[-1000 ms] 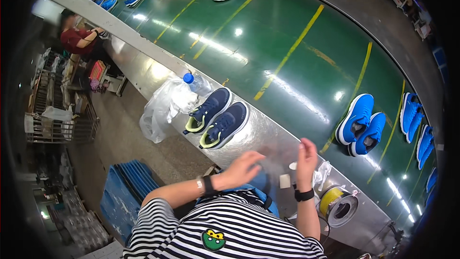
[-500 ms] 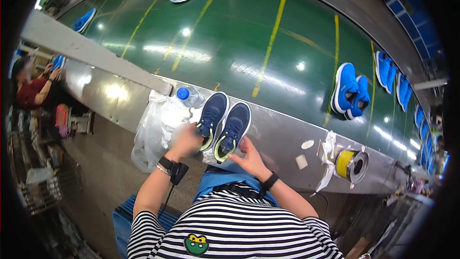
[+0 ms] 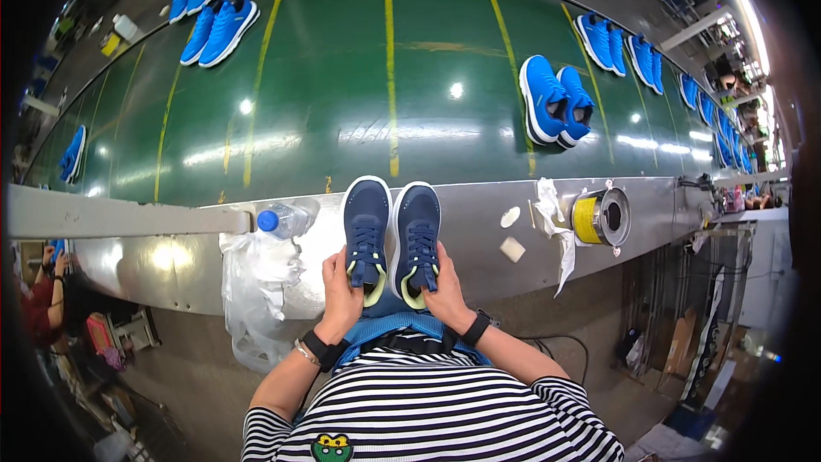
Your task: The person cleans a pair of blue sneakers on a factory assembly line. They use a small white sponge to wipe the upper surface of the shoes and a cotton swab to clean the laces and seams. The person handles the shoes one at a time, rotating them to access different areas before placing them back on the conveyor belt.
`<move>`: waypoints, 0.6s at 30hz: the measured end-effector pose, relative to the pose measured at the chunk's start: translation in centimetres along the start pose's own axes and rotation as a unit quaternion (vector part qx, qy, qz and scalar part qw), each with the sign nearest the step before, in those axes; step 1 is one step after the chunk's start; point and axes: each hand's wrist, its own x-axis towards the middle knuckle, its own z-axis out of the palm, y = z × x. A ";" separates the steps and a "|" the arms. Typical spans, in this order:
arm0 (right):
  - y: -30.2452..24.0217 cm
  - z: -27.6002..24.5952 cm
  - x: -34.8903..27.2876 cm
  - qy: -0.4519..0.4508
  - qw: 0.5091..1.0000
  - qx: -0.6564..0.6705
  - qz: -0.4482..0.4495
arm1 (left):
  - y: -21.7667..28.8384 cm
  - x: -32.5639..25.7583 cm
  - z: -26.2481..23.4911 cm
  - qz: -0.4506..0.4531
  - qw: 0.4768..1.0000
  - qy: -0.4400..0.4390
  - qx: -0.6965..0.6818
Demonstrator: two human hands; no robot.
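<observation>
The left hand grips the heel end of the left navy shoe, fingers wrapped round its yellow-green heel. The right hand holds the heel of the right navy shoe the same way. Both shoes lie side by side, touching, toes pointing away, on the metal worktop at the near edge of the green conveyor belt. Just left of the shoes lies a plastic bottle with a blue cap, above a clear plastic bag. To the right sits a yellow tape roll. A bright blue pair of shoes rests farther out on the belt.
</observation>
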 end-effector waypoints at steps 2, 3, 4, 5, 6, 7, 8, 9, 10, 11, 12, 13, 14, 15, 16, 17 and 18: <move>0.1 -0.2 0.0 0.024 0.999 0.017 0.013 | 0.6 0.3 0.3 -0.002 1.000 -0.002 0.005; 0.1 -0.1 0.2 0.042 0.998 0.031 0.025 | 0.4 0.4 0.6 -0.004 1.000 -0.002 0.018; -0.1 -0.1 0.3 0.060 0.997 0.042 0.039 | -0.3 0.3 0.9 -0.006 1.000 -0.003 0.029; 0.1 0.1 0.7 0.055 0.998 0.019 0.034 | -1.2 0.4 1.4 -0.008 0.999 -0.004 0.039; 0.9 0.5 1.2 0.047 0.998 -0.003 0.029 | -2.3 0.3 2.0 -0.037 0.998 -0.007 0.048; 2.0 0.8 1.6 0.041 0.998 -0.026 0.027 | -3.3 0.2 2.6 -0.066 0.996 -0.013 0.056; 3.2 0.9 2.2 0.013 0.997 -0.066 0.034 | -4.4 0.1 2.9 -0.095 0.993 -0.018 0.065; 3.4 0.1 2.6 -0.014 0.998 -0.054 0.028 | -5.1 0.2 2.3 -0.105 0.990 -0.062 0.065; 3.6 -1.1 2.7 -0.045 0.998 -0.039 0.019 | -4.9 0.1 1.6 -0.106 0.991 -0.069 0.048; 3.9 -2.8 2.4 -0.055 0.998 -0.015 0.015 | -4.4 -0.1 0.7 -0.108 0.991 -0.075 0.030; 4.5 -4.8 2.2 -0.062 0.998 0.007 0.010 | -3.6 0.0 -0.1 -0.107 0.991 -0.081 0.011; 5.7 -6.0 1.8 0.016 0.997 0.054 0.051 | -2.9 -0.2 -0.7 -0.088 0.993 -0.070 0.032; 7.3 -7.3 1.8 0.093 0.993 0.047 0.046 | -1.9 -0.2 -1.1 -0.073 0.995 -0.053 0.037; 8.5 -9.1 1.8 0.138 0.988 0.041 0.061 | -0.3 -0.1 -1.8 -0.059 0.997 -0.037 0.043; 10.3 -10.4 1.6 0.193 0.977 0.056 0.076 | 1.3 0.1 -2.2 -0.044 0.998 -0.021 0.047; 12.0 -11.5 1.7 0.231 0.967 0.068 0.077 | 3.0 0.4 -2.1 -0.021 0.999 -0.009 0.031; 12.5 -12.5 1.9 0.247 0.961 0.065 0.104 | 4.5 0.7 -2.0 0.002 0.999 -0.014 0.035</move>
